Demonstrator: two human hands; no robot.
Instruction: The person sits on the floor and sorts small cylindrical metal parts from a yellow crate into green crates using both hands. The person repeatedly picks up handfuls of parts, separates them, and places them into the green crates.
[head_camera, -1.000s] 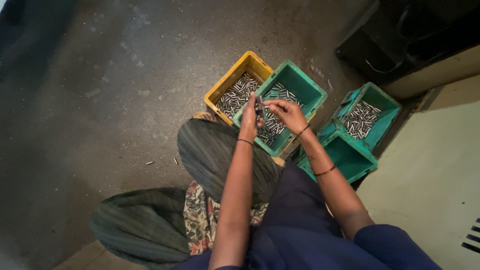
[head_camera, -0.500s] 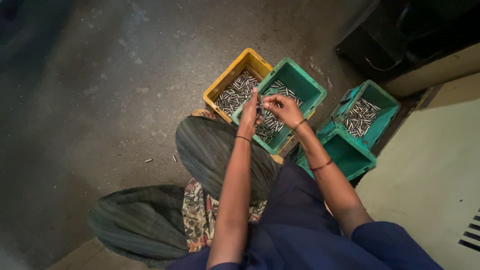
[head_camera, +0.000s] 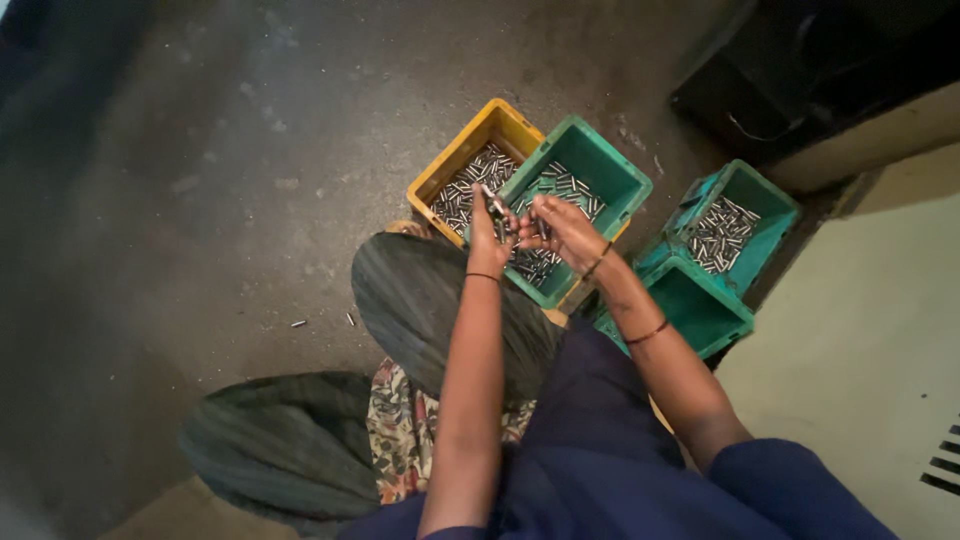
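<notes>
- The left hand (head_camera: 487, 228) is raised over the near edge of the green plastic crate (head_camera: 612, 168), its grip closed around a small slim metal piece (head_camera: 492, 199) that pokes up at 12 o'clock from the fingers
- The right hand (head_camera: 556, 226) sits just beside the left one at its 3 o'clock, fingers curled together with the tips toward the left hand; whether this grip is clamped on a piece of its own I cannot tell
- The green plastic crate lies on the grey concrete floor (head_camera: 200, 170) and holds a loose layer of short silvery metal cylinders (head_camera: 565, 184)
- A yellow plastic crate (head_camera: 478, 133) touches it at 9 o'clock and also holds the same kind of cylinders
- At 3 o'clock of the hands, well apart from them, two teal plastic crates stand together: the far teal crate (head_camera: 770, 200) has cylinders in it, the near teal crate (head_camera: 727, 310) shows a bare bottom
- At 6 o'clock of the hands the dark striped trouser knee (head_camera: 420, 300) rises, with a floral patterned cloth (head_camera: 400, 440) below it
- A few stray cylinders (head_camera: 298, 323) lie on the floor at 8 o'clock of the hands
</notes>
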